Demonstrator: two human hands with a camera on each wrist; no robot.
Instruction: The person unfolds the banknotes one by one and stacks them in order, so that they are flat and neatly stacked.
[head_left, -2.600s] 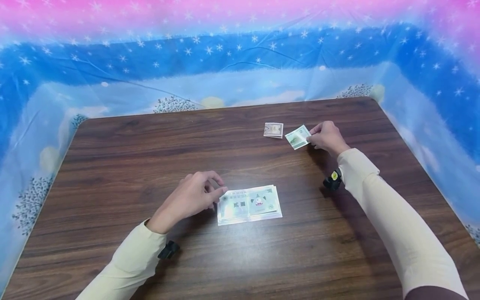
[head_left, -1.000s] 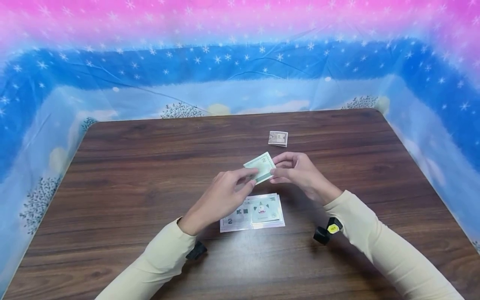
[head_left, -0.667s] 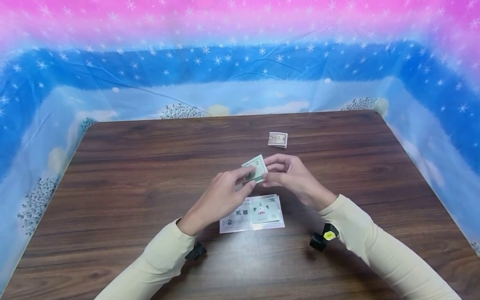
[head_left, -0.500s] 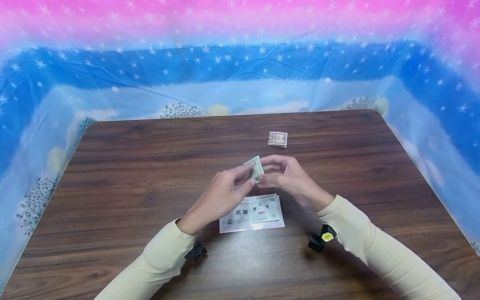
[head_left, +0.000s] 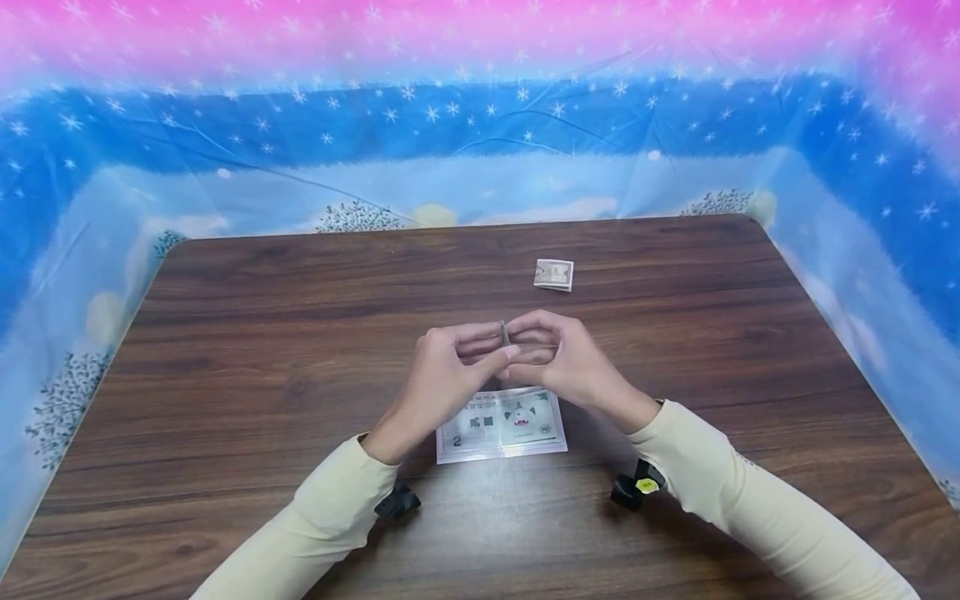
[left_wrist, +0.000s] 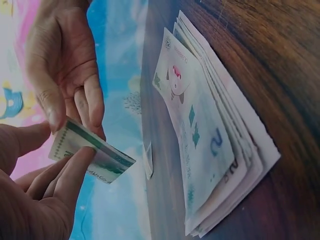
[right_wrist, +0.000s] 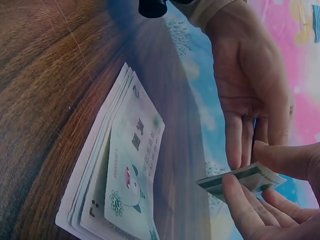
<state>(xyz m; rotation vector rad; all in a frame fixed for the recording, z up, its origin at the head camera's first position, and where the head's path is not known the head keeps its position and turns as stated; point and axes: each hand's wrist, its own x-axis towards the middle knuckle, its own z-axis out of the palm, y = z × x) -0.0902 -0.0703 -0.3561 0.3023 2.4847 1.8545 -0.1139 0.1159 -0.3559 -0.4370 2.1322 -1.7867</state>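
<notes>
Between both hands, above the pile, is a small folded green banknote [head_left: 505, 334], seen edge-on from the head. My left hand [head_left: 438, 371] pinches it from the left with thumb and fingers; my right hand [head_left: 581, 367] pinches it from the right. In the left wrist view the note [left_wrist: 114, 162] shows its green band and printed border. Below the hands lies a stack of flat banknotes [head_left: 502, 429], its far edge partly hidden by them. The top note of this stack [right_wrist: 135, 160] is pale green, with a pig face and a 2.
A folded brownish note [head_left: 553, 274] lies farther back on the dark wooden table [head_left: 300, 333]. Behind the table hangs a blue and pink cloth [head_left: 420, 117] with snowflakes. Each wrist carries a black camera [head_left: 628, 490].
The right hand has brought the green note from the back right to the middle, and the left hand has left the stack to grip it too. The note has turned edge-on.
</notes>
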